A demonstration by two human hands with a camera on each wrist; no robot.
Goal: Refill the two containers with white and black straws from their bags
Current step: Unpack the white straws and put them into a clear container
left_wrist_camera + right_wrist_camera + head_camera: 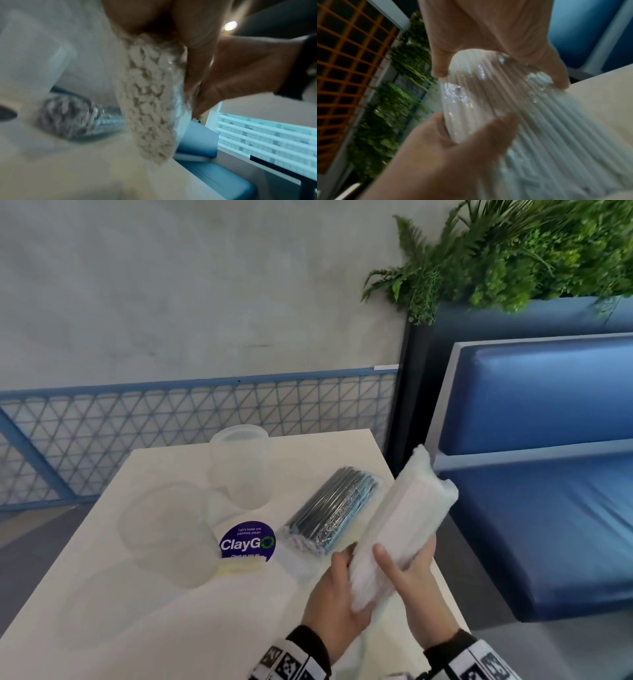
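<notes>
— White straws in clear plastic: bag of white straws [397, 529], lifted off the table [144, 628] at its near right corner, tilted, far end up and out past the right edge.
— Grip?
— Left hand [337, 594] curled under and round the near end; right hand [409, 563] wrapped round the middle, thumb on top. Both closed on the plastic. Straw tips packed tight at the near end in the left wrist view, no opening visible.
— Other bag?
— Bag of black straws [330, 510] flat on the table, just left of the lifted one, apart from both hands, untouched.
— Containers?
— Two clear tubs: near container [171, 534] at centre left, far container [241, 465] behind it toward the far edge. Blurred, but seemingly no straws in either.
— Step in hand, then?
— Probably getting the white bag open, first of the refills. Next likely needs a tear or pull at one end, then a swing left across the black bag to a tub mouth.
— Room?
— Open tabletop near and left. Round ClayGo sticker [247, 542] flat between tubs and black bag, no obstacle. Tight on the right: table edge directly under the hands, blue bench [534, 474] beyond; spilled straws likely lost there. Better worked further left, over the table.
</notes>
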